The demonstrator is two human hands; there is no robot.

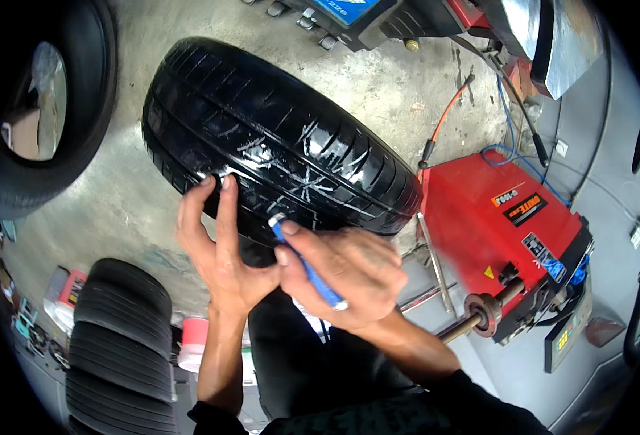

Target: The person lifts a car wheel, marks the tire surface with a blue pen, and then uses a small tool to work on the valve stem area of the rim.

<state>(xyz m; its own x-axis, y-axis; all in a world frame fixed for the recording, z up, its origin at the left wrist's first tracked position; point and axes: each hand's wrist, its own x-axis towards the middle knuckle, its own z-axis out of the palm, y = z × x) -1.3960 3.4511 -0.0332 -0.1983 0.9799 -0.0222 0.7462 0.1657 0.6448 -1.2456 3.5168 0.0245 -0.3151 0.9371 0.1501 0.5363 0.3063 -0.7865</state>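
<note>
On the tyre (pixel 276 145), left hand (pixel 215 254) rests flat, fingers apart; right hand (pixel 345 272) grip clamps a marker (pixel 307 270).

Tyres (pixel 120 348) on concrete floor (pixel 378 80)

A tyre (pixel 276 138) lies on the floor (pixel 399 87); a wheel balancer (pixel 501 232) stands right of it, stacked tyres (pixel 120 341) near left, another tyre (pixel 51 109) far left.

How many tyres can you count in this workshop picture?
3: the marked tyre under both hands, a tyre upper left, a tyre lower left. Others may be hidden.
</note>
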